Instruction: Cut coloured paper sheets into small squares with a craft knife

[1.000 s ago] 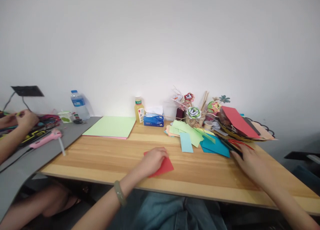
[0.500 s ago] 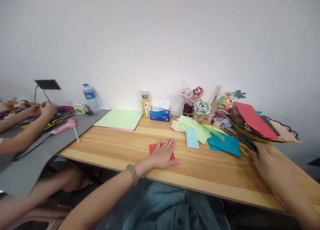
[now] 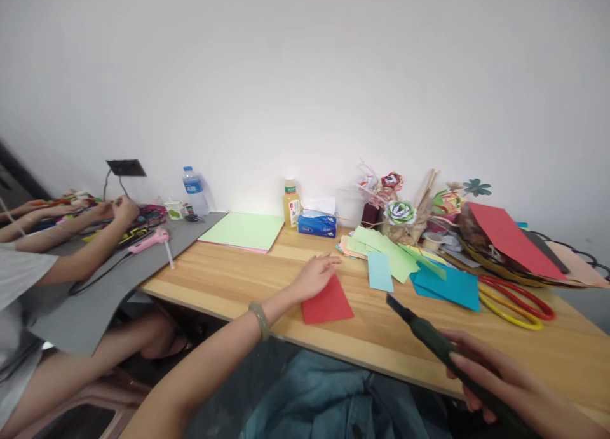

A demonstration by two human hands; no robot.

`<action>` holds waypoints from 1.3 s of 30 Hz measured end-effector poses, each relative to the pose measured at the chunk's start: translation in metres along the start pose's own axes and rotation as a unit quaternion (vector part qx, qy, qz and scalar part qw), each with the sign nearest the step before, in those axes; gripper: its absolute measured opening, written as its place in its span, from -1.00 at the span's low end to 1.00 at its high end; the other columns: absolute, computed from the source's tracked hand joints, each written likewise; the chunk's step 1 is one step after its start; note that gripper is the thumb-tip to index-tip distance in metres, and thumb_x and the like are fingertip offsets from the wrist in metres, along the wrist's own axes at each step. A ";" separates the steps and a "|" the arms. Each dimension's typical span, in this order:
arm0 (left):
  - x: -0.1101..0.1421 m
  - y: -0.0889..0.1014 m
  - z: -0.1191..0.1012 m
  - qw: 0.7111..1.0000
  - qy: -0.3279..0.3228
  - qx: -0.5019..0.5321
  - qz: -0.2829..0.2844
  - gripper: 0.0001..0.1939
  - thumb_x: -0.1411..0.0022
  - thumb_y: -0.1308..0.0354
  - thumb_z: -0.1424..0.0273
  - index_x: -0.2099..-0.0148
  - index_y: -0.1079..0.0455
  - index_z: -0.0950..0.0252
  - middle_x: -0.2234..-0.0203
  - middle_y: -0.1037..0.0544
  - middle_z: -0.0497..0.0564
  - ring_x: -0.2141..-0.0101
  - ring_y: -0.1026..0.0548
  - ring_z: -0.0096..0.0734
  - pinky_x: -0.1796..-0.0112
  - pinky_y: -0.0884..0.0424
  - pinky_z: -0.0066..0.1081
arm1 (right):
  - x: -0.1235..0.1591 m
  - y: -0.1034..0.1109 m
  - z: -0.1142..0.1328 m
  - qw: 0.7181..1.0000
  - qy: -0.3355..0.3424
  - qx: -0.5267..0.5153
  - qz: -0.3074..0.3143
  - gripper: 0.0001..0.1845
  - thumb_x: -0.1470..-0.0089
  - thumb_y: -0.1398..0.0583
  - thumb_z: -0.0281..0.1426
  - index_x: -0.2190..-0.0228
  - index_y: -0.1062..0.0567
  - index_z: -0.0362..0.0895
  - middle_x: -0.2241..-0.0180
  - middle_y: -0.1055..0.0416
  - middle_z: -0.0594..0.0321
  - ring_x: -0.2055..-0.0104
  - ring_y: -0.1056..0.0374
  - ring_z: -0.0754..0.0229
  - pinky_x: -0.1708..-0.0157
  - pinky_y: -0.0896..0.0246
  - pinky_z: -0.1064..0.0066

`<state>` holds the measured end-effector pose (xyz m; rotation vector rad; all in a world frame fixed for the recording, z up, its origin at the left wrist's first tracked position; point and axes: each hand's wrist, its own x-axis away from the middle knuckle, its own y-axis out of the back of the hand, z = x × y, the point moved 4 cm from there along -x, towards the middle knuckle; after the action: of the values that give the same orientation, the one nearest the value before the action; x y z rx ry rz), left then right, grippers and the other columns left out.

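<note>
A piece of red paper (image 3: 328, 303) lies on the wooden table in front of me. My left hand (image 3: 314, 277) is over its upper left edge, fingers stretched out; whether the palm touches the paper is hard to tell. In my right hand (image 3: 490, 375) is a dark green utility knife (image 3: 436, 340), its blade pointing up and left toward the light blue paper (image 3: 380, 271). The fingers are wrapped round the knife's handle, above the table's front right part.
Green paper scraps (image 3: 381, 248), blue sheets (image 3: 448, 286) and red-and-yellow-handled scissors (image 3: 517, 302) lie to the right. Paper flowers (image 3: 400, 212), a tissue pack (image 3: 317, 223) and a juice bottle (image 3: 290, 205) stand at the back. Left are a pink glue gun (image 3: 151, 239) and co-workers' hands (image 3: 124, 210).
My right hand has come back from the right side of the table with the utility knife. My left hand has lifted and shifted up, uncovering more red paper. The view has turned left.
</note>
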<state>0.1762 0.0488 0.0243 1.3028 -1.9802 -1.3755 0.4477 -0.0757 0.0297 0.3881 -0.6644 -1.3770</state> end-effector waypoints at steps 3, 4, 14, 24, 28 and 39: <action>0.009 -0.007 -0.002 1.000 0.006 -0.024 -0.010 -0.53 -0.37 0.34 0.31 -0.19 -0.16 0.33 -0.18 -0.22 0.09 -0.21 -0.06 -0.31 -0.16 0.00 -0.21 | 0.002 -0.022 0.009 0.992 0.004 0.001 0.125 -0.10 0.16 -0.11 0.08 -0.17 -0.17 -0.07 0.18 -0.45 0.09 0.53 -0.39 0.13 0.52 -0.37 0.24; 0.013 -0.012 -0.002 1.000 0.002 -0.031 -0.002 -0.52 -0.37 0.31 0.26 -0.20 -0.14 0.33 -0.19 -0.19 0.10 -0.21 -0.06 -0.28 -0.16 -0.01 -0.17 | 0.003 -0.025 0.013 0.991 0.014 0.020 0.133 -0.12 0.13 -0.10 0.07 -0.18 -0.16 -0.06 0.14 -0.44 0.09 0.50 -0.41 0.11 0.47 -0.38 0.23; 0.027 -0.035 0.003 0.994 -0.018 -0.090 0.063 -0.35 -0.34 0.41 0.08 -0.32 0.19 0.38 -0.29 0.12 0.10 -0.26 0.15 -0.28 -0.17 0.14 -0.01 | 0.006 -0.042 0.034 0.936 0.167 0.280 0.135 -0.32 -0.03 -0.06 -0.08 -0.17 -0.16 0.00 -0.19 -0.08 0.27 -0.21 -0.02 0.01 -0.17 0.11 0.15; 0.029 -0.032 0.000 0.992 -0.013 -0.109 0.064 -0.42 -0.36 0.47 0.15 -0.33 0.21 0.29 -0.28 0.09 0.06 -0.26 0.12 -0.34 -0.17 0.09 -0.06 | -0.007 -0.047 0.043 0.935 0.222 0.242 0.136 -0.40 -0.06 -0.05 -0.33 -0.16 -0.17 0.04 -0.12 -0.24 0.25 -0.10 -0.23 0.08 -0.06 -0.12 0.26; 0.029 -0.032 0.001 0.992 -0.014 -0.107 0.060 -0.42 -0.36 0.48 0.15 -0.32 0.19 0.28 -0.28 0.08 0.05 -0.26 0.12 -0.35 -0.18 0.11 -0.08 | -0.011 -0.047 0.039 0.936 0.229 0.233 0.132 -0.41 -0.04 -0.07 -0.32 -0.15 -0.20 0.03 -0.10 -0.25 0.23 -0.07 -0.27 0.05 -0.03 -0.16 0.21; 0.028 -0.033 0.002 0.992 -0.015 -0.104 0.067 -0.40 -0.36 0.48 0.13 -0.32 0.19 0.31 -0.29 0.09 0.06 -0.26 0.13 -0.34 -0.17 0.12 -0.06 | -0.011 -0.047 0.034 0.930 0.233 0.243 0.145 -0.41 -0.06 -0.05 -0.31 -0.16 -0.19 -0.02 -0.12 -0.24 0.22 -0.10 -0.22 0.07 -0.06 -0.12 0.22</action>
<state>0.1760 0.0232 -0.0105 1.0425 -1.8480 -1.4971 0.3888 -0.0689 0.0245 0.9412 -0.6274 -0.7810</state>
